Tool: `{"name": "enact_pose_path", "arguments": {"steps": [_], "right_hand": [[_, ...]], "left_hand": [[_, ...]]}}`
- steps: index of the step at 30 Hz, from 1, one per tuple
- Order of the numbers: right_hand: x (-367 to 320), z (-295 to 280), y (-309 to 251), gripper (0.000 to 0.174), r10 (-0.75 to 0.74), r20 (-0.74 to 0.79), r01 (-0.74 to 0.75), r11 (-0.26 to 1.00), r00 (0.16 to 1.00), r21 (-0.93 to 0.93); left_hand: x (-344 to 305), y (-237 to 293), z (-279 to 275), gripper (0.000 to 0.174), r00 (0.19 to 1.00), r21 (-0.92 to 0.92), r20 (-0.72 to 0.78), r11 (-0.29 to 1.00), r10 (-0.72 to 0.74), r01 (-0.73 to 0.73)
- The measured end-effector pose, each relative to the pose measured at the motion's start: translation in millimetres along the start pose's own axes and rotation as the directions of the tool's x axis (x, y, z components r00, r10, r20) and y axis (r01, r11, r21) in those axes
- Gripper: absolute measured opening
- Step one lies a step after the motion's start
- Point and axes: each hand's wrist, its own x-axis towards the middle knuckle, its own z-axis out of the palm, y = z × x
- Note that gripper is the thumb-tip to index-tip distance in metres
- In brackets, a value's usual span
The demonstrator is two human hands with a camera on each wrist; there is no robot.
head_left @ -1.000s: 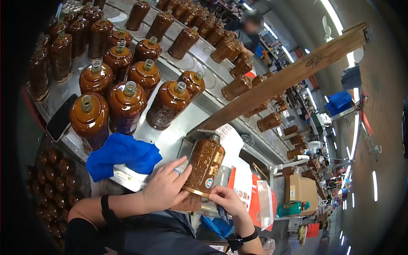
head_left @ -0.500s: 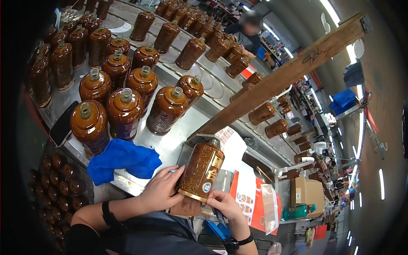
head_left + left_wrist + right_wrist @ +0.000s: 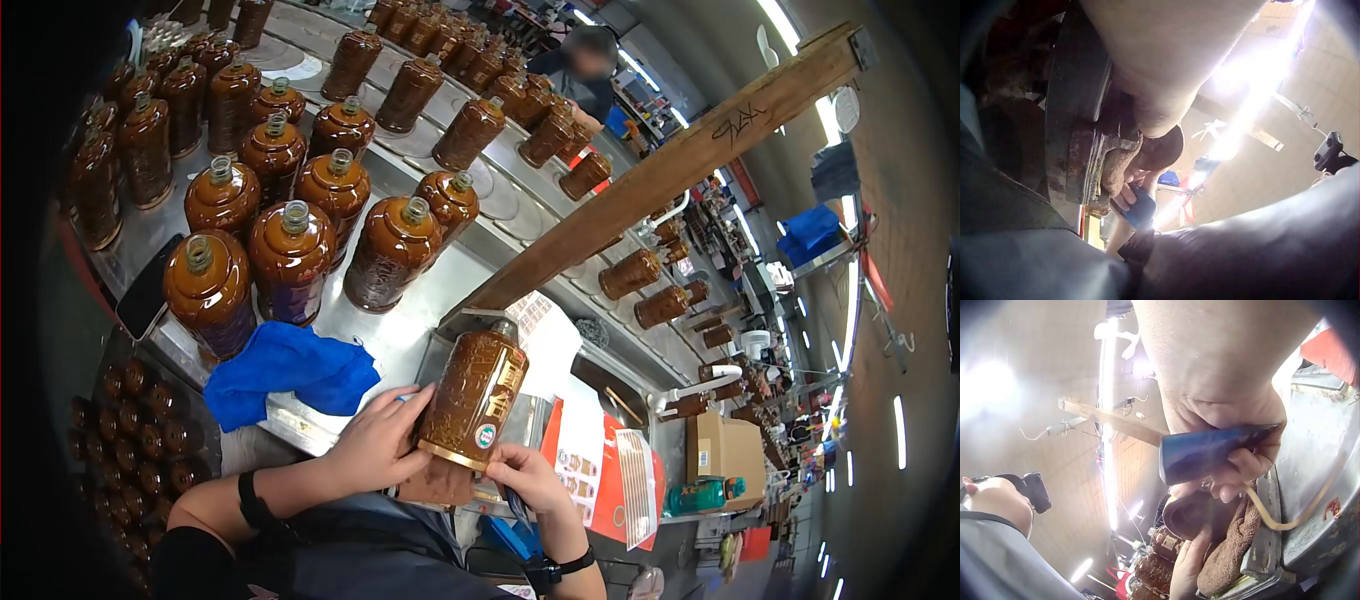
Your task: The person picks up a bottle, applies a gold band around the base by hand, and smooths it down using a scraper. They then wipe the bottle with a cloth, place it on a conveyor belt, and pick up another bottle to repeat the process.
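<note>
In the head view a brown glass bottle [image 3: 470,395] lies tilted, its neck away from me, with a gold label and a gold band [image 3: 452,455] round its base. My left hand [image 3: 375,440] holds its left side, thumb by the base. At the right of the base is my right hand [image 3: 528,480], thumb and fingertips at the band's edge. The right wrist view shows that hand's curled fingers gripping a flat blue piece [image 3: 1210,456]. A tan strip [image 3: 1300,522] curves away beside these fingers. Under the bottle is a brown towel-covered rest [image 3: 435,482].
Several brown bottles [image 3: 290,250] stand at the left by a blue cloth [image 3: 290,370] and a phone [image 3: 150,290]. More bottles [image 3: 470,132] line a conveyor behind. A wooden beam [image 3: 660,190] slants across. Printed sheets [image 3: 580,450] and a cardboard box [image 3: 722,455] are at right.
The bottle has been rolled so its gold label faces me more, and it sits slightly nearer. My left hand has shifted down along its side. Conveyor bottles have moved rightward.
</note>
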Motion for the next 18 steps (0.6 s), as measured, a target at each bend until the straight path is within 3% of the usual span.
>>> {"name": "enact_pose_path", "arguments": {"steps": [18], "right_hand": [[-0.7, 0.2, -4.4, 0.018, -0.015, 0.007, 0.015, 1.000, 1.000, -0.002]], "left_hand": [[-0.6, -0.4, -0.2, 0.083, 0.999, -0.036, 0.027, 0.999, -0.025, 0.026]]}}
